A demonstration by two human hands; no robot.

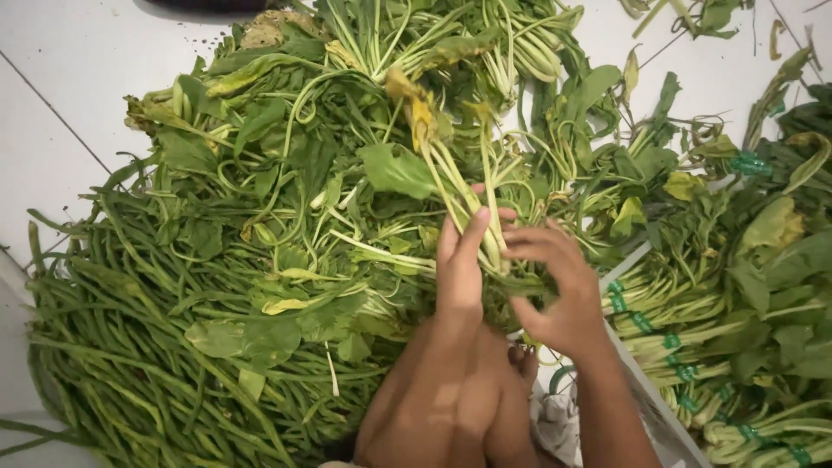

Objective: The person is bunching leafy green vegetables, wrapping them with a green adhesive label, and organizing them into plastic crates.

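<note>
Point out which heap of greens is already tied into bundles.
The heap on the right, banded with green ties; the leafy pile and long beans lie loose.

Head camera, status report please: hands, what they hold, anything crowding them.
Left hand and right hand both closed on a bunch of leafy stems, yellowed at top. Loose greens pile all around. Long beans left, tied bundles right.
</note>
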